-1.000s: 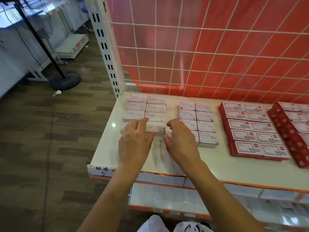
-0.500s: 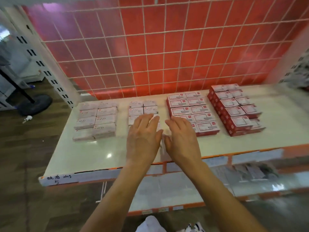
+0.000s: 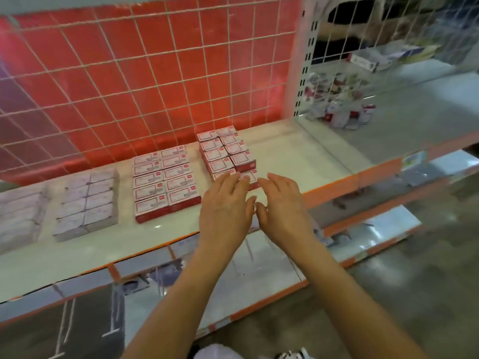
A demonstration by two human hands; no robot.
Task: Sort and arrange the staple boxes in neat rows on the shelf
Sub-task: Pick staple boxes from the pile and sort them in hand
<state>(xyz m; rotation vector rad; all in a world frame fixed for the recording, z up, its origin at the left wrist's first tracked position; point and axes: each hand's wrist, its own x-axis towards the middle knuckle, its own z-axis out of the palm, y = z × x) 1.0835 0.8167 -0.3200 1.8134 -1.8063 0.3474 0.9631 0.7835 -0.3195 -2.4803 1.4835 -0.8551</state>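
Shifted rightward, left hand (image 3: 225, 212) and right hand (image 3: 283, 211) hover by red-sided boxes (image 3: 220, 151) (rectangular), each grip spread.

Staple boxes (image 3: 166, 182) lie in what seem four side-by-side blocks on the shelf (image 3: 298, 156), before the back panel (image 3: 155, 73).

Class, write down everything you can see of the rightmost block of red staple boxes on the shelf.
The rightmost block of red staple boxes is two columns wide and runs front to back on the pale shelf. Each box looks like cardboard, with red sides and a white, red-bordered label on top; the print is too blurred to read. The left hand reaches over its nearest row with open fingers; the right hand hovers by its near right corner. Whether either touches it is unclear.
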